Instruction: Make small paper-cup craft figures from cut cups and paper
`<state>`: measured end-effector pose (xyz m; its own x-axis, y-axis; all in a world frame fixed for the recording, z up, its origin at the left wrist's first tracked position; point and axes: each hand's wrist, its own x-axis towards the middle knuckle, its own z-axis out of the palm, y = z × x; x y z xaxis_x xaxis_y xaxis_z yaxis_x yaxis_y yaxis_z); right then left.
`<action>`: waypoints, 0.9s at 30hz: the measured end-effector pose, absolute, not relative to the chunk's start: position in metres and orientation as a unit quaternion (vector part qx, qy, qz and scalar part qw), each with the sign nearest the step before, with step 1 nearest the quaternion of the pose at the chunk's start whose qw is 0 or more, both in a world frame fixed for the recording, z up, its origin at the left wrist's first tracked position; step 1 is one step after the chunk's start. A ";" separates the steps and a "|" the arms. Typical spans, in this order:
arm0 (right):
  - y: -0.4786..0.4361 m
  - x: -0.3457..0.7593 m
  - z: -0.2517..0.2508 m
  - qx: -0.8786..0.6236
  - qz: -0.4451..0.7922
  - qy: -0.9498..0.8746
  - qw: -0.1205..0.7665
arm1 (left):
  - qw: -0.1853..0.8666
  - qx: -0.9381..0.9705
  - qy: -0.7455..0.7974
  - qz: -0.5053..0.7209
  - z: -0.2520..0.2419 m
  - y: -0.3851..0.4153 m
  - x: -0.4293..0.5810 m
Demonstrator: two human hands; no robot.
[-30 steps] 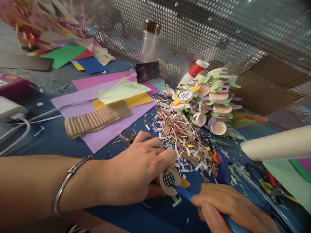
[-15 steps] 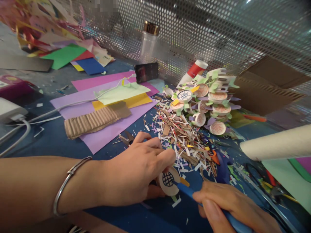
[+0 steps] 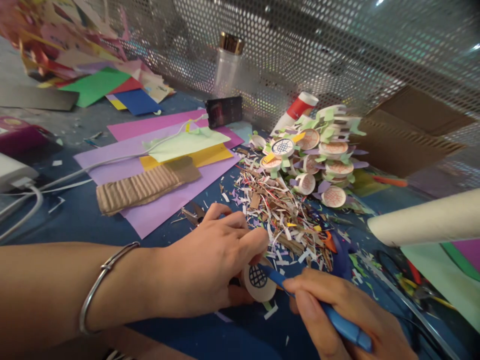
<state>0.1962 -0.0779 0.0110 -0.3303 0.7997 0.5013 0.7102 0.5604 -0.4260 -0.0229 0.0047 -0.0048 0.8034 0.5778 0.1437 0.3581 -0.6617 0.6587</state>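
Note:
My left hand (image 3: 215, 262) pinches the edge of a small round paper piece (image 3: 264, 291) with a dark grid drawn inside a circle. Part of that piece is hidden behind the fingers, and a green paper tab sticks out below it. My right hand (image 3: 333, 305) grips a blue pen (image 3: 337, 322), its tip resting at the upper right of the drawn circle. Close beyond my left hand lies an open metal tool (image 3: 194, 215), half covered. A heap of paper scraps (image 3: 281, 210) spreads past both hands.
Finished-looking round paper turtles (image 3: 333, 150) are stacked behind the scraps. A white roll (image 3: 427, 220) lies at right, above scissors. Corrugated cardboard (image 3: 150, 185) rests on purple paper (image 3: 138, 222). A phone (image 3: 225, 112), clear bottle (image 3: 228, 65) and perforated metal panel (image 3: 300, 45) stand behind.
My right hand has moved left and up with the pen, whose tip has shifted from the grid's right side to its upper edge. My left hand keeps its hold.

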 end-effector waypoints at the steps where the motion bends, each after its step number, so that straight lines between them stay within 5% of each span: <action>1: -0.077 0.196 0.011 -0.460 0.066 -0.815 0.346 | 0.318 0.895 0.262 0.173 -0.005 0.005 -0.023; 27: -0.073 0.189 0.019 -0.450 0.160 -0.814 0.331 | 0.312 0.899 0.253 0.173 -0.004 0.005 -0.024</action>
<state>0.1890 -0.0733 0.0188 -0.3762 0.8380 0.3952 0.6256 0.5443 -0.5589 -0.0242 0.0049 -0.0040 0.8118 0.5636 0.1527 0.3474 -0.6764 0.6494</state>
